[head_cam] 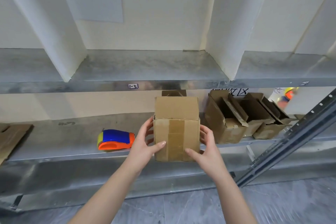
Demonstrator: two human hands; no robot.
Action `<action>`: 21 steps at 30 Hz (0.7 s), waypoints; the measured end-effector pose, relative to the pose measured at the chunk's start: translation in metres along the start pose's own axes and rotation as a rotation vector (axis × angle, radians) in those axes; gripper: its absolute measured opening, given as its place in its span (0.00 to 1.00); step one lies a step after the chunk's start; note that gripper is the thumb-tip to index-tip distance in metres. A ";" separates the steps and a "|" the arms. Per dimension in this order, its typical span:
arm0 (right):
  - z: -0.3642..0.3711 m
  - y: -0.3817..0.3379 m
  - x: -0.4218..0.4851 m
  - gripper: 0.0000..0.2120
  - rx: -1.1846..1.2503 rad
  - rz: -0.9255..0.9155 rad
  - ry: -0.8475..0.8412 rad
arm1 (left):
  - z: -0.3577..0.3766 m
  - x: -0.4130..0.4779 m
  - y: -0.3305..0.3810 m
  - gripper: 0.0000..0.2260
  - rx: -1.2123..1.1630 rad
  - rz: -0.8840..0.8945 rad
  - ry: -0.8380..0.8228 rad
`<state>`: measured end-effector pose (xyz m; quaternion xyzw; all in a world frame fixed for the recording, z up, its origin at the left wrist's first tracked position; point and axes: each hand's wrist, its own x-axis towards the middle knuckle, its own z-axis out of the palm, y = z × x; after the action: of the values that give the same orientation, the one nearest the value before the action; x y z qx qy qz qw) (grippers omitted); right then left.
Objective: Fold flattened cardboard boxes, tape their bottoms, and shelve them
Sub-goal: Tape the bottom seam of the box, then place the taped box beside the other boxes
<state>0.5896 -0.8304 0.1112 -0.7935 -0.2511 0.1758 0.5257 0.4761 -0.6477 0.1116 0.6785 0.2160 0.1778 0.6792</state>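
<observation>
Two hands are clamping the cardboard box (176,129) at the shelf's (72,151) near edge. The left hand (145,142) and right hand (207,143) are curling round its sides, thumbs on the taped bottom, likely steering it towards the shelved boxes (225,123) at right. The tape dispenser (116,140) is lying just left.

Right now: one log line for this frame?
phase: shelving | left hand: grips taped box | right hand: grips it | tape dispenser: on shelf, untouched | open boxes: right
</observation>
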 end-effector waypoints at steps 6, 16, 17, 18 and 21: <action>0.034 0.040 0.025 0.43 -0.049 0.076 -0.023 | -0.008 0.022 -0.036 0.32 0.039 -0.073 0.018; 0.067 0.098 0.061 0.53 0.074 0.209 0.003 | -0.018 0.048 -0.110 0.35 0.224 -0.117 -0.119; 0.069 0.101 0.064 0.52 0.072 0.208 0.034 | -0.020 0.051 -0.114 0.37 0.271 -0.107 -0.132; 0.071 0.104 0.067 0.51 0.075 0.203 0.057 | -0.024 0.054 -0.115 0.39 0.330 -0.091 -0.152; 0.074 0.110 0.070 0.47 0.109 0.183 0.088 | -0.038 0.060 -0.102 0.44 0.550 -0.040 -0.209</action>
<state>0.6300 -0.7692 -0.0195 -0.7903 -0.1442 0.2014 0.5604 0.5010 -0.5847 0.0068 0.8472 0.1985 0.0282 0.4919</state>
